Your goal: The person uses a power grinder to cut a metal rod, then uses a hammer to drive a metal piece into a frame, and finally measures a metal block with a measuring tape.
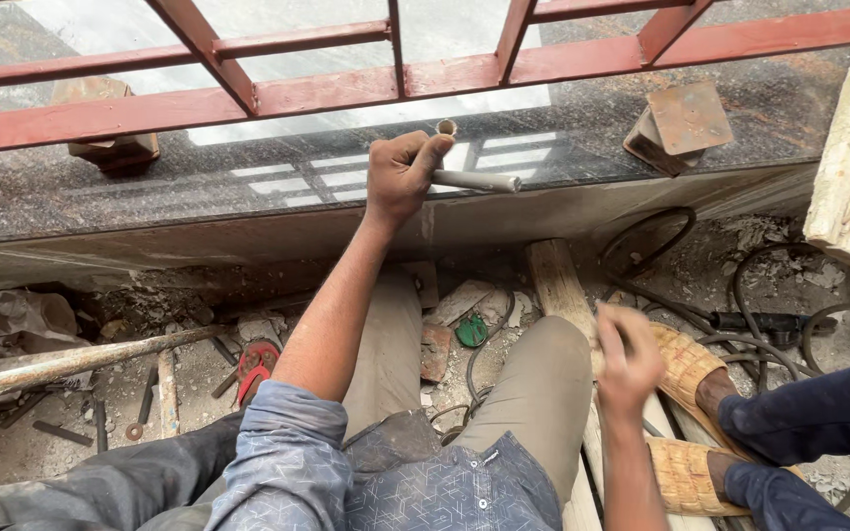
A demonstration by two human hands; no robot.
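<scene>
Head view looks down on a long dark polished stone slab [248, 187] running across the frame, with a red-painted steel frame [346, 93] lying above it. Two rusty metal blocks [686, 123] sit on the slab, one at each end. Below the slab edge the ground is rubble, strewn with a wooden plank [555, 280], black cables [740, 295], a rusty pipe [71, 362] at the left and a red tool [256, 362]. The person's knees in grey trousers [533, 383] fill the lower middle, and another person's feet in woven sandals [686, 369] rest at the right. The left hand [400, 177] is raised against the slab's front edge, fingers curled tightly around a short grey L-shaped tube [474, 179], whose long arm points right along the slab and whose short open end stands up above the thumb. The right hand [627, 359] hovers low over the right knee; it is blurred, so I cannot tell whether it grasps anything.
</scene>
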